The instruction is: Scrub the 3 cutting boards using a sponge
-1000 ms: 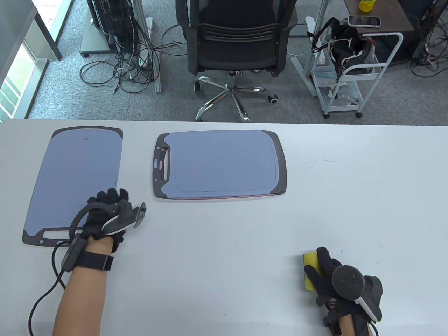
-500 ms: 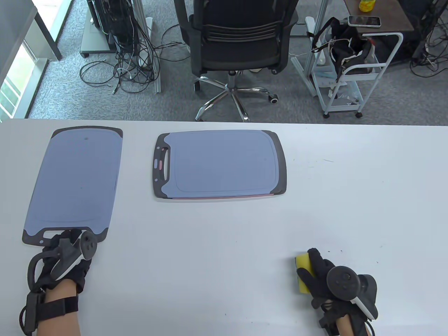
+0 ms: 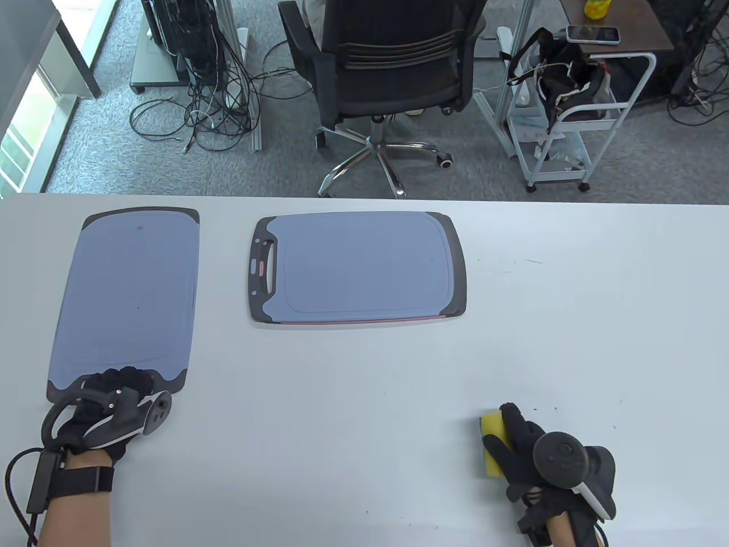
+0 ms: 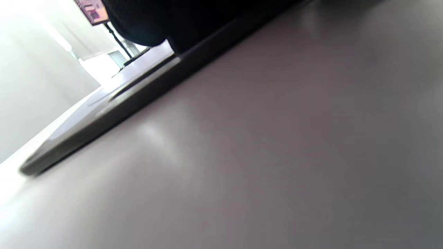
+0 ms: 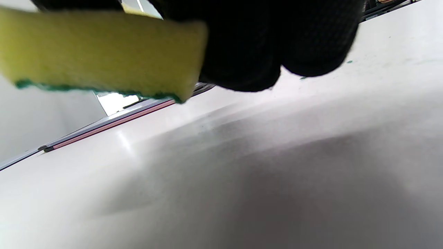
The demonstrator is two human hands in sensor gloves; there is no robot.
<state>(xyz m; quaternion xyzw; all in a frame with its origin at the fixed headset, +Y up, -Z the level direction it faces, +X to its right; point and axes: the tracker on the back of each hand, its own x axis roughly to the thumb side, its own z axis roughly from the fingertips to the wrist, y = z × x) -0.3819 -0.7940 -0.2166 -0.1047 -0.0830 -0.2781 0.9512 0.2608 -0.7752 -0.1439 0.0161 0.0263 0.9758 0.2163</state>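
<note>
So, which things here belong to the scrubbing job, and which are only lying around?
Job:
- yellow sponge, held by right hand
- left cutting board, left hand at its handle end
- middle cutting board

Lying about:
- office chair
- white cart
- phone

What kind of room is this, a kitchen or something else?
Probably an office or lab, not a kitchen. Beyond the white table stand a black swivel office chair on grey carpet, a tangle of cables by an equipment rack, and a small white cart. The cutting boards look set out for a recording.
</note>
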